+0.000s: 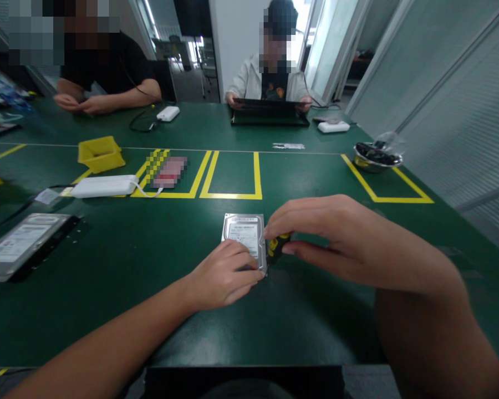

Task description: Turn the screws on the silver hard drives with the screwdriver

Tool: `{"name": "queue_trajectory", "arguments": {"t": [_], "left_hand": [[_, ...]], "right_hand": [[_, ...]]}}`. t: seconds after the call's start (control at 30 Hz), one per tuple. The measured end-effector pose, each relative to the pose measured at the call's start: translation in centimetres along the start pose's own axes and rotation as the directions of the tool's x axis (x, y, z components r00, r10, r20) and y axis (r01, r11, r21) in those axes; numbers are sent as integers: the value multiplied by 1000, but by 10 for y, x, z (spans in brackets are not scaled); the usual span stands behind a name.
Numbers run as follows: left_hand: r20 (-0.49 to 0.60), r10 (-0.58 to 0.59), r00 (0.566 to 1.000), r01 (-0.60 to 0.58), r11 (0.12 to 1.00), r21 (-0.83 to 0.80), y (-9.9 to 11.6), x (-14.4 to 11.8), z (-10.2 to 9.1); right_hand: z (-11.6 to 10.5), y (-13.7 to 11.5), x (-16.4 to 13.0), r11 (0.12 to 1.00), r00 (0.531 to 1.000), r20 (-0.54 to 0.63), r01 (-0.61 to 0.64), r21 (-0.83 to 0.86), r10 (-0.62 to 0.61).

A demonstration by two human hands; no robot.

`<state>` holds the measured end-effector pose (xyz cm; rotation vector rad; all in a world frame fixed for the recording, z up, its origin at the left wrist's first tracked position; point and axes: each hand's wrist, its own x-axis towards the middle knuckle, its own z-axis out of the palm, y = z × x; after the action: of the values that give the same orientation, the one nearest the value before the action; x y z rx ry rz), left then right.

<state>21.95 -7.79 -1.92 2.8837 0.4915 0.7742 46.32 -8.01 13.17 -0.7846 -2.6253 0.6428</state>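
Note:
A silver hard drive (245, 228) with a white label lies on the green table in front of me. My left hand (222, 274) grips its near end, fingers curled over the label and the near edge. My right hand (332, 230) is at the drive's right side, holding a short screwdriver (278, 246) with a black and yellow handle between thumb and fingers. The screwdriver leans, its lower end close to the drive's near right corner. Whether its tip touches the drive I cannot tell.
A larger drive (29, 238) lies at the left. Behind it are a white power brick (105, 187), a yellow bin (102, 154) and a pixelated phone-like object (170, 172). A metal bowl (377, 157) of dark parts stands at the right. Two people sit across the table; one holds a black panel (270, 112).

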Motion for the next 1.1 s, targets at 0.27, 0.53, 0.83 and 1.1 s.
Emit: {"name": "queue_trajectory", "arguments": {"t": [0.27, 0.53, 0.83, 1.1], "left_hand": [[-9, -11, 1000, 11, 1000, -10, 0, 0, 1], [4, -12, 1000, 12, 1000, -19, 0, 0, 1], [7, -12, 1000, 12, 1000, -24, 0, -1, 1], [16, -20, 1000, 20, 1000, -21, 1, -1, 1]], "right_hand": [[0, 5, 2, 998, 998, -11, 60, 1, -60], [1, 7, 3, 997, 997, -26, 71, 26, -70], [-1, 9, 1, 996, 997, -32, 72, 55, -70], [-1, 7, 2, 996, 996, -34, 86, 21, -85]]}}
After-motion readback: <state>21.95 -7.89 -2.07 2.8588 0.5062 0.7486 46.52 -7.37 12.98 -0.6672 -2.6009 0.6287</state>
